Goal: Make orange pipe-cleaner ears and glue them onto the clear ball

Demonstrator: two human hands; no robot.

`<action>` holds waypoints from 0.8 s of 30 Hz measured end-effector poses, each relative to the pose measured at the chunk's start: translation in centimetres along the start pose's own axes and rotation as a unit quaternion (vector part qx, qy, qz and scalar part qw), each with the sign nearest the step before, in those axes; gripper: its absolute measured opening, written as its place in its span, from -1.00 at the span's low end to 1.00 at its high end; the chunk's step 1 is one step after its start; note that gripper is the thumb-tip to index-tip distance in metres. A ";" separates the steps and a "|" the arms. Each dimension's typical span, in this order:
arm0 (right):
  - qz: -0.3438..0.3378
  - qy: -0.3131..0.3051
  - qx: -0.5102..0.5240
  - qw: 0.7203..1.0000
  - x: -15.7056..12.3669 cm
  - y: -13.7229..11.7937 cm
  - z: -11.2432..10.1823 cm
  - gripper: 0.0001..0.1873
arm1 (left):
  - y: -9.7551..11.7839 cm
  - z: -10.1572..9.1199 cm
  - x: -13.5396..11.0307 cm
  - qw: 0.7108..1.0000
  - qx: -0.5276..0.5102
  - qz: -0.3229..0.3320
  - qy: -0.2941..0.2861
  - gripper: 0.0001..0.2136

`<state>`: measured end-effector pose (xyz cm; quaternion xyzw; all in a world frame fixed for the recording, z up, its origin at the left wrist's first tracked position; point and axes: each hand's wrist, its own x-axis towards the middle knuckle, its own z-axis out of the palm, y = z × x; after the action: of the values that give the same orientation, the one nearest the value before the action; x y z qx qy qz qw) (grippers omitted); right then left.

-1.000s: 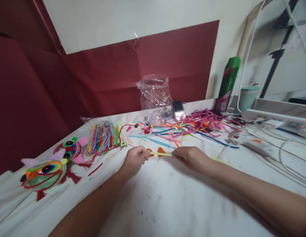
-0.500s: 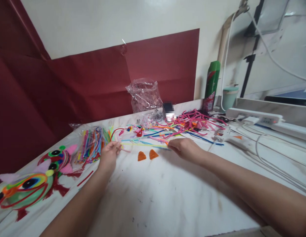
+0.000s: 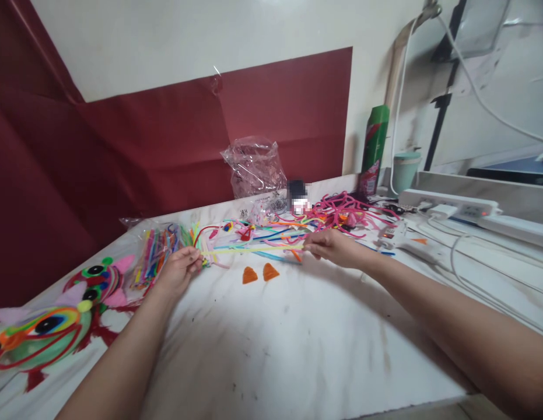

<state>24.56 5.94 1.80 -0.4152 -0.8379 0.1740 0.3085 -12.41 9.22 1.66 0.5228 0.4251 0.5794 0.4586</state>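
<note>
Yellow pipe cleaner (image 3: 254, 249) is held stretched out level just above the tabletop (image 3: 297, 350). Its left end is pinched in the closed fingers (image 3: 195, 257) of the left hand (image 3: 179, 269); its right end is pinched in the closed fingers (image 3: 310, 248) of the right hand (image 3: 331, 246). Two orange cones (image 3: 259, 273) are seen on the tabletop just below the span, not touched. A bag of pipe cleaners (image 3: 154, 256) lies beside the left hand, and loose pink pipe cleaners (image 3: 350, 211) lie behind the right. A fish figure (image 3: 48, 326) is at far left.
</note>
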 end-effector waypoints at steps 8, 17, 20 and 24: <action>0.083 0.121 0.067 0.987 0.1 2.0 -0.2 -0.59 | -1.0 0.0 0.3 1.000 0.000 0.018 0.024 -0.83; 0.098 0.169 0.338 0.921 0.3 2.9 0.0 -0.56 | -0.6 1.1 -0.7 0.999 -0.001 0.040 0.023 -0.81; 0.102 0.171 0.379 0.904 0.5 3.0 0.2 -0.54 | -0.7 1.3 -0.8 0.999 -0.003 0.040 0.015 -0.81; 0.101 0.183 0.394 0.895 0.6 2.6 0.4 -0.58 | -1.1 1.5 -0.6 0.999 -0.015 0.044 0.015 -0.83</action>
<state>25.58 7.97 0.34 -0.3662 -0.5832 0.4412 0.5753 -10.80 8.88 0.56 0.5253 0.3998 0.6133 0.4337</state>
